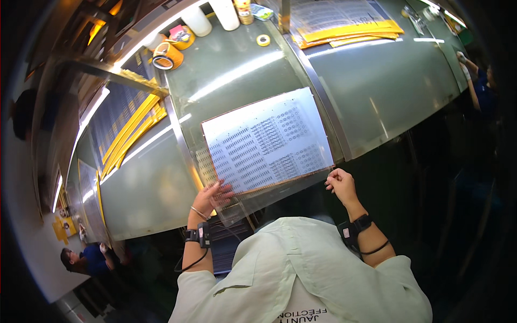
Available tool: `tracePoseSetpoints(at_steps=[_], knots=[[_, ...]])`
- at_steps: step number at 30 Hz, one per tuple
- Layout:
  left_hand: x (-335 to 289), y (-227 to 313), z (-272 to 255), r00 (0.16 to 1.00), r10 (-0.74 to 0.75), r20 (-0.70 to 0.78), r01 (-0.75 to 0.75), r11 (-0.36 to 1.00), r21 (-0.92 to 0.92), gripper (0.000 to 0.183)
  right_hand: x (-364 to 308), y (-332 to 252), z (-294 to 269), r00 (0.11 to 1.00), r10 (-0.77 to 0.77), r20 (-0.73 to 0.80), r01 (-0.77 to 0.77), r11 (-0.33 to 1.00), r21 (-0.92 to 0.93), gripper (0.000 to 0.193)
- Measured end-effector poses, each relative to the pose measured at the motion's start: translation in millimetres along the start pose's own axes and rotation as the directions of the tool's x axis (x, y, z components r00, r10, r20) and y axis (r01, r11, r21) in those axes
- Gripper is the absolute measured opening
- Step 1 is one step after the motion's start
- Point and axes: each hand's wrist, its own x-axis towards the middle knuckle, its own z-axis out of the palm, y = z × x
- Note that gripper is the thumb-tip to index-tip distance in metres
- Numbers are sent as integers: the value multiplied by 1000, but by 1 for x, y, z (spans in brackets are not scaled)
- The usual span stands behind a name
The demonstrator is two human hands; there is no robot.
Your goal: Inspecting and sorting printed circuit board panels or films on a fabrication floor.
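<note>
A pale sheet with rows of dark printed patterns and a thin copper-coloured edge lies on the glass-like worktop. Clear plastic film extends from its near side, hanging toward me past the table edge. My left hand is at the near left corner, its fingers seen through the film, which it holds at the edge. At the near right corner, my right hand has its fingers pinched together on the film's edge. A yellowish patterned strip shows beside the sheet's left edge.
Orange tape rolls, white bottles and a small yellow tape roll stand toward the back. Yellow-edged sheets lie far right, with more yellow-edged sheets at left. Metal strips divide the worktop. Other people are at both sides.
</note>
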Motion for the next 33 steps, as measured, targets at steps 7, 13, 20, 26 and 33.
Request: tracePoseSetpoints(at_steps=[7, 13, 20, 26, 33], knots=[[40, 42, 15, 912, 334, -239, -242, 907, 345, 25, 9, -11, -4, 976, -77, -202, 81, 997, 14, 15], [44, 54, 28, 857, 462, -228, -361, 854, 376, 19, 16, -9, -3, 928, -156, -338, 139, 987, -76, 12], [39, 55, 28, 846, 480, -230, -381, 848, 368, 19, 22, -3, -2, 911, -186, -367, 89, 960, -264, 12], [41, 56, 30, 849, 468, -245, -367, 856, 363, 19, 22, -6, -1, 896, -234, -377, 92, 930, -356, 11], [42, 64, 33, 905, 343, -251, -266, 918, 295, 18, 23, -7, 3, 927, -169, -334, 122, 980, -157, 13]])
